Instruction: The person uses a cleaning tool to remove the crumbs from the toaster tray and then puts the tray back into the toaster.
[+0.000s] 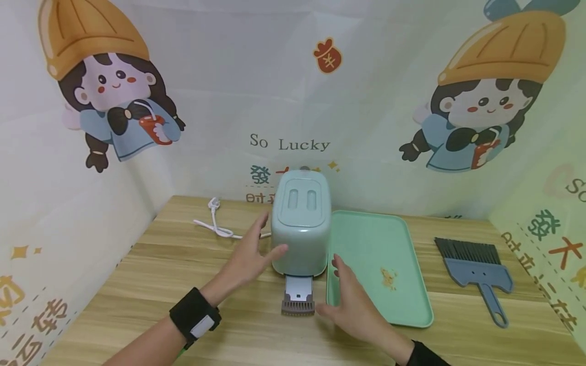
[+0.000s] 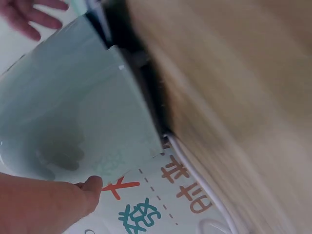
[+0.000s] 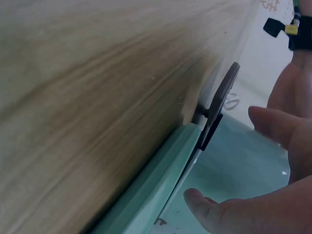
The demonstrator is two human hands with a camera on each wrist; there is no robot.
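A pale green toaster [image 1: 301, 223] with a closed lid stands in the middle of the table. From its bottom front a metal crumb tray [image 1: 298, 295] with a ridged grey-brown end sticks out. On the toaster's left side is my left hand [image 1: 247, 254], fingers spread; in the left wrist view the fingertips [image 2: 92, 187] come close to its wall, contact unclear. My right hand [image 1: 350, 305] is spread to the right of the crumb tray, over the near left edge of a green tray [image 1: 357, 234]. Neither hand holds anything.
Yellowish crumbs [image 1: 388, 278] lie on the green tray, right of the toaster. Farther right is a blue-handled brush [image 1: 478, 274] with dark bristles. A white power cord [image 1: 222, 231] with its plug lies left of the toaster. Printed cloth walls [image 1: 220, 76] enclose the table.
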